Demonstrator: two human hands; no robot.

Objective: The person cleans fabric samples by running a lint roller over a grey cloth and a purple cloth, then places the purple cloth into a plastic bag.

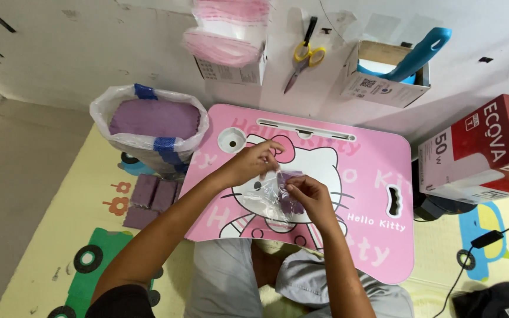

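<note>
Over a pink lap table (378, 176) with a cartoon cat print, both my hands hold a clear plastic bag (266, 194) with a purple pad (291, 200) partly inside it. My left hand (254, 162) pinches the bag's upper edge. My right hand (307, 194) grips the bag and the purple pad from the right side. The bag hangs just above the tabletop.
A large plastic sack (148, 126) full of purple pads stands left of the table, with several wrapped purple pads (151, 197) on the mat beside it. Scissors (303, 56), a box of pink masks (231, 41) and a box with a blue tool (393, 70) hang on the wall. A red-and-white carton (484, 150) sits at right.
</note>
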